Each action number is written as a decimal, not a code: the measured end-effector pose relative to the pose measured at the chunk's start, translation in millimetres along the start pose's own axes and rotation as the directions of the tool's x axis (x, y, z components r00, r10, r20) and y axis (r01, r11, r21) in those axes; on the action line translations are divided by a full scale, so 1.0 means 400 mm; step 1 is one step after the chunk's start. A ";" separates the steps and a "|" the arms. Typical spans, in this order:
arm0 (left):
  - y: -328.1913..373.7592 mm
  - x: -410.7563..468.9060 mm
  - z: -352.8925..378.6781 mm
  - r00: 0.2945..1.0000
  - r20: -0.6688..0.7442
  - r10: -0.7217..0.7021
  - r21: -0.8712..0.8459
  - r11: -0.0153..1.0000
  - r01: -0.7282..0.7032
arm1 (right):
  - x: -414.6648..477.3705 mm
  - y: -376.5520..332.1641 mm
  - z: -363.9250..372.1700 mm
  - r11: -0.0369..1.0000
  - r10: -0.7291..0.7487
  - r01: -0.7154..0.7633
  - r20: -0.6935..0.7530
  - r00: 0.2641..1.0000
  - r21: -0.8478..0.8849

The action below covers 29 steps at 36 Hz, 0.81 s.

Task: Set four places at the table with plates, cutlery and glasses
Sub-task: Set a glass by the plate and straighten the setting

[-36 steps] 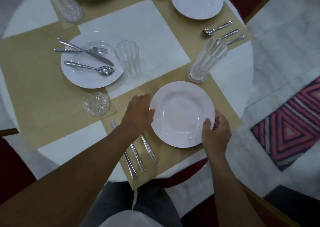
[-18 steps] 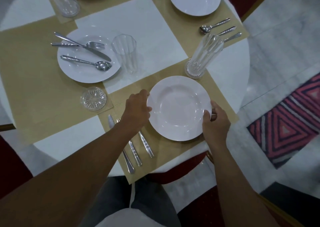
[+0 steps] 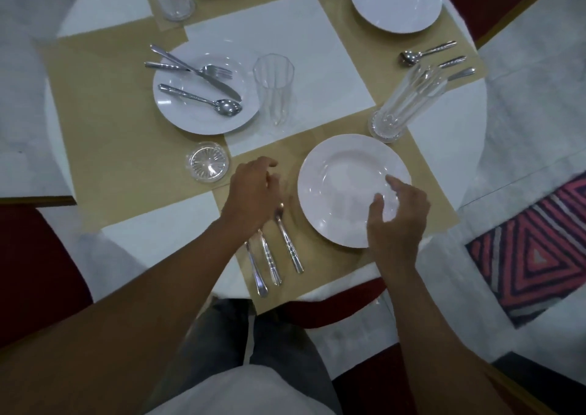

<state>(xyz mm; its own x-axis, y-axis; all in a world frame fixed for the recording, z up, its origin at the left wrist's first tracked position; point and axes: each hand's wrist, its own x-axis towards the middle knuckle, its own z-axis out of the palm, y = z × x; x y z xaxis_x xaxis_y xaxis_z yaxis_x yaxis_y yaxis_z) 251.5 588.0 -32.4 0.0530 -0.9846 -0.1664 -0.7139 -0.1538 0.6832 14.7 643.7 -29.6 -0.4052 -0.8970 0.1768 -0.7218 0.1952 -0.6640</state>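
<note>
Hovering over the lower right rim of the centre plate (image 3: 342, 173), the right hand (image 3: 399, 224) spreads loose fingers, holding nothing. Just left of the plate, the left hand (image 3: 253, 192) covers the tops of three pieces of cutlery (image 3: 289, 246), fingers relaxed; whether it touches them is unclear.

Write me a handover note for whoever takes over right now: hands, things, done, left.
Left hand: open, over the tops of the three cutlery pieces beside the near plate.
Right hand: open, above that plate's near rim, holding nothing.
Done: near place has plate, cutlery and tall glass.
Left: the left plate carries its knife, fork and spoon; its glass stands off the empty coaster.
</note>
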 end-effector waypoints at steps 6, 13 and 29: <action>-0.126 -0.095 -0.070 0.998 -0.061 0.031 0.094 0.995 -0.026 | -0.112 -0.089 0.064 0.960 -0.265 0.248 0.140 0.954 0.127; -0.229 -0.229 -0.066 0.995 0.035 0.094 0.151 0.984 -0.098 | -0.253 -0.140 0.159 0.957 -0.289 0.250 0.389 0.875 0.149; -0.239 -0.327 -0.035 0.964 0.260 0.049 0.369 0.918 -0.146 | -0.307 -0.160 0.224 0.972 -0.170 0.232 0.585 0.793 -0.032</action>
<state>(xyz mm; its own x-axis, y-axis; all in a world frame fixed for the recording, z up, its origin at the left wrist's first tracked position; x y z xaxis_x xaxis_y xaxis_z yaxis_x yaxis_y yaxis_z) 322.7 730.5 -66.1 -0.1653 -0.9358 -0.3113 -0.9208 0.0334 0.3886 160.9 705.7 -73.8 0.1297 -0.9765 -0.1723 -0.8137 -0.0055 -0.5812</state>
